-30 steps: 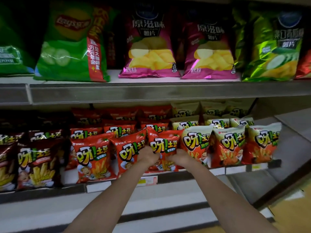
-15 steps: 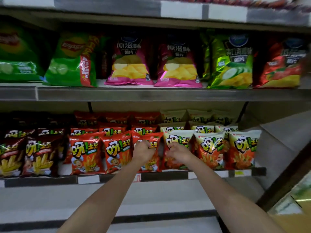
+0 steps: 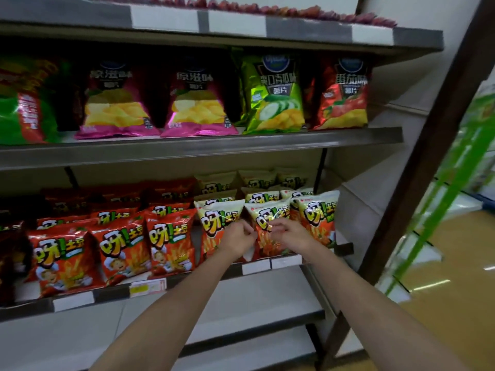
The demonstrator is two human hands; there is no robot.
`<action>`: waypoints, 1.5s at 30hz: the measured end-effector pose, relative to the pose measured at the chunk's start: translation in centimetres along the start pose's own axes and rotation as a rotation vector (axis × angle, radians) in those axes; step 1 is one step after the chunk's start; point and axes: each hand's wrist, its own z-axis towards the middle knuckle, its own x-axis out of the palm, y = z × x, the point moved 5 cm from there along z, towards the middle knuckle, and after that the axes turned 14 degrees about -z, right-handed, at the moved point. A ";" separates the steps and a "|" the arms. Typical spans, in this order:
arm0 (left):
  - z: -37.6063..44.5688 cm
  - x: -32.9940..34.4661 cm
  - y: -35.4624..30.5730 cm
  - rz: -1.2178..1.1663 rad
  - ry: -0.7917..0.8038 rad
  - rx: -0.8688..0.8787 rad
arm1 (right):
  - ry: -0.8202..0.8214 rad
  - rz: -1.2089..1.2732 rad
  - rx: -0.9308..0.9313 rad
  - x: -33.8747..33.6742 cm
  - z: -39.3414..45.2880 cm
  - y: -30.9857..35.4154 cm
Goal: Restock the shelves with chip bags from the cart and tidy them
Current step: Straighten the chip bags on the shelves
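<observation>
Both hands meet at the front of the grey metal lower shelf (image 3: 284,263). The left hand (image 3: 237,241) pinches the edge of a cream-topped orange fries bag (image 3: 214,226), and the right hand (image 3: 290,234) curls onto the neighbouring cream-and-orange fries bag (image 3: 267,215), both marked "呀!土豆". Glossy red "呀!土豆" bags (image 3: 171,245) stand to their left. On the shelf above, pink bags (image 3: 117,103) read "原滋味 薯片", a green bag (image 3: 273,95) "青瓜味 薯片".

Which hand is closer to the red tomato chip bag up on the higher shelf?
Right. The right hand sits lower, slightly left of the red tomato chip bag; the left hand is farther left.
</observation>
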 end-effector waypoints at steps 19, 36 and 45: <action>14.3 7.3 -2.0 0.115 -0.028 0.001 | -0.204 -0.080 -0.086 -7.2 11.9 -4.4; 25.5 9.9 1.8 0.517 0.192 -0.256 | 0.087 -0.840 0.020 -13.2 24.2 -7.7; 26.2 10.8 1.2 0.651 0.329 -0.345 | 0.395 -1.095 0.001 -10.6 29.0 -9.0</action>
